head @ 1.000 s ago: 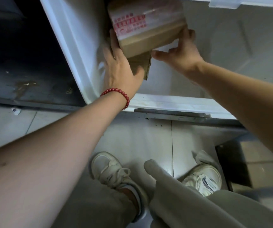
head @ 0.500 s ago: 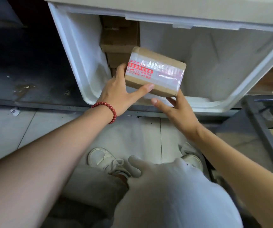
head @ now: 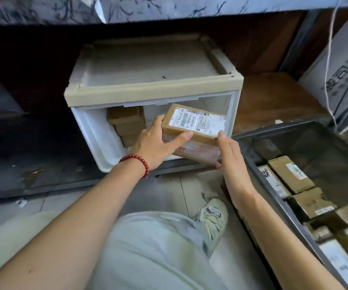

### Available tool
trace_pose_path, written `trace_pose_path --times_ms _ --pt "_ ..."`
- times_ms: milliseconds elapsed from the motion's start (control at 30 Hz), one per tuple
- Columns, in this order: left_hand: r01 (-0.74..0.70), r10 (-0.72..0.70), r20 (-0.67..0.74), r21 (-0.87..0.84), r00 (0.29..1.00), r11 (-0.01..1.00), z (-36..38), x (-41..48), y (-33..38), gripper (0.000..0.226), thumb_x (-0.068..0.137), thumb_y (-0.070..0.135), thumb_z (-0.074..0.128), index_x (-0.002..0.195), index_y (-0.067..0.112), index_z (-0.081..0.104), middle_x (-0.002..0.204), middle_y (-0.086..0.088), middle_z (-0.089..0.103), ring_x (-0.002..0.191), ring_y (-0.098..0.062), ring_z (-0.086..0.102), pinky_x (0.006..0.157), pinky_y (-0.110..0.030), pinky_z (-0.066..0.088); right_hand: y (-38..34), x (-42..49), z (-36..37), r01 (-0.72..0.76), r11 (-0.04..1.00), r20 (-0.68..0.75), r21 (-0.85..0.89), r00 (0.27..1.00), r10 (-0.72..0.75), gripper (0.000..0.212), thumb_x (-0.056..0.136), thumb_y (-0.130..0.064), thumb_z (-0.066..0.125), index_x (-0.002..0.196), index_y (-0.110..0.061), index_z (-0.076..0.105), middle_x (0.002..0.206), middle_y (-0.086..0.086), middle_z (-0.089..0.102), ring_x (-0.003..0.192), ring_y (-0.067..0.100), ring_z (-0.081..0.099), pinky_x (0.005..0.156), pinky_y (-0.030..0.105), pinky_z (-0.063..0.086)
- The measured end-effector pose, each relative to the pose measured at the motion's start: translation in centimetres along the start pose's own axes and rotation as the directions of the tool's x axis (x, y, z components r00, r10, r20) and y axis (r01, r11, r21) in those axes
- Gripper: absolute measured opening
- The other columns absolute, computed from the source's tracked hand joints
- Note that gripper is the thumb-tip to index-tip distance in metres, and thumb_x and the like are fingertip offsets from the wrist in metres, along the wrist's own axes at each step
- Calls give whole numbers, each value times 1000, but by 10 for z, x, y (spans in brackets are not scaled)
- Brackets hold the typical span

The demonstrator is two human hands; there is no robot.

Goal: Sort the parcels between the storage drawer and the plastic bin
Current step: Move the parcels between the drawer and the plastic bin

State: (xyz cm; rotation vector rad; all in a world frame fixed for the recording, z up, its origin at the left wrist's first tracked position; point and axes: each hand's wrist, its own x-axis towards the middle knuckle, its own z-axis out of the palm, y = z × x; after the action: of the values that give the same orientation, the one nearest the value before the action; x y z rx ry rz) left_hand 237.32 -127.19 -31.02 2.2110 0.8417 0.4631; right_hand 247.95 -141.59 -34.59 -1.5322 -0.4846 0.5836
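A brown cardboard parcel (head: pixel 196 126) with a white shipping label and red-printed tape is held in front of the open white storage drawer (head: pixel 97 135). My left hand (head: pixel 158 143) grips its left end, thumb across the front. My right hand (head: pixel 229 155) holds its right end, thumb on top. A stack of brown parcels (head: pixel 127 124) stands inside the drawer at its back left. The dark plastic bin (head: pixel 273 197) at the right holds several labelled parcels (head: pixel 290 174).
The drawer unit's beige top (head: pixel 148 68) sits under a marbled counter edge (head: pixel 168 7). A large white carton (head: pixel 340 65) stands at the far right behind the bin. My knees and a white shoe (head: pixel 212 214) are on the tiled floor below.
The parcel came out of the drawer and has been turned so that its label side faces up. The view pulled back and up, bringing the drawer unit and the bin into sight.
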Motion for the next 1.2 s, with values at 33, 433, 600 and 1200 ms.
trace_pose_path --times_ms 33,433,600,1200 --pt "-8 8 10 -27 1000 1000 4 -4 8 74 80 66 53 140 28 36 125 12 57 103 -6 51 88 -21 39 -4 -6 -5 -5 1000 -38 13 999 5 54 85 -71 44 126 -36 51 115 -26 58 115 -1 54 108 39 39" --pt "180 -171 58 -257 984 949 77 -53 23 60 83 57 60 134 26 51 125 7 59 110 -9 56 91 -25 44 24 -72 -64 -117 991 -203 71 971 129 35 94 -38 56 126 -24 51 119 -10 62 107 1 58 89 26 48" --pt "157 -127 152 -202 980 967 87 -54 23 70 80 59 63 138 25 47 133 6 56 115 -12 56 100 -35 46 27 -70 -78 -140 976 -209 165 963 173 38 96 -40 52 130 -24 50 110 -13 63 87 -9 62 64 12 45" --pt "156 -118 196 -188 973 970 89 -51 19 60 63 71 63 113 38 55 118 11 60 110 -8 57 93 -37 50 43 -66 -72 -182 908 -173 378 949 262 34 96 -40 51 120 -17 52 112 0 64 99 9 64 73 23 50"
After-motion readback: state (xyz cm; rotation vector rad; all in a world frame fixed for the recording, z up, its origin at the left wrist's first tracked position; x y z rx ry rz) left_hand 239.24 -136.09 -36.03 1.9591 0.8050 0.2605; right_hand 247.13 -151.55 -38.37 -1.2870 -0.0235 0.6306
